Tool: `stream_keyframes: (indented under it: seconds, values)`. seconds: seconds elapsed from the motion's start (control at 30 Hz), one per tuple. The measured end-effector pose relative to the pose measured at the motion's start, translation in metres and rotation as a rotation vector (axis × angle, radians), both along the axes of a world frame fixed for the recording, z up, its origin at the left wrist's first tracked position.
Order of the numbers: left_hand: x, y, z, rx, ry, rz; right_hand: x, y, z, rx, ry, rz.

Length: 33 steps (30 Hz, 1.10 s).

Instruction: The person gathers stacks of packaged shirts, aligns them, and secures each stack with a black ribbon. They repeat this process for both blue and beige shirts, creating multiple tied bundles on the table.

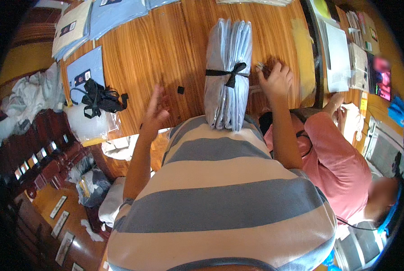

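Note:
A stack of clear-bagged, light blue folded garments lies upright in front of me, with a black ribbon tied round its middle in a knot. My left hand hovers left of the stack, empty, its fingers stretched and apart. Just right of the stack, my right hand rests low over the table, fingers curled round a small dark and silvery thing, mostly hidden. A short black scrap of ribbon lies between my left hand and the stack.
On the wooden table, a tangle of black ribbons sits at the left over bagged garments. More bagged garments lie at the far left. Beside me on the right, a person in a pink top works at another table.

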<state>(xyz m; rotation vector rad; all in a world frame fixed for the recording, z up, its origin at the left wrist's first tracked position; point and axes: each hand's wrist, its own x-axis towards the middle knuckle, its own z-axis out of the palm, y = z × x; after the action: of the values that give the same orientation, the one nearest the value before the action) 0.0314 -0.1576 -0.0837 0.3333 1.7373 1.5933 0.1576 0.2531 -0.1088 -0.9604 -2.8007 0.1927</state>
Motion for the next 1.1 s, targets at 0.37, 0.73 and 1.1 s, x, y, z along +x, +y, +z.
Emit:
stream_keyframes:
  seconds: [0.37,0.73,1.1]
  values:
    - [0.051,0.052,-0.057,0.128,-0.100,0.204,-0.152,-0.033,0.045,-0.521,0.040,0.563]
    - [0.026,0.016,-0.039,-0.699,1.052,-0.094,-0.123,-0.037,0.027,-0.398,0.094,0.171]
    - [0.108,-0.047,-0.010,-0.950,0.775,-0.045,-0.129,-0.013,-0.013,-0.444,0.205,0.279]
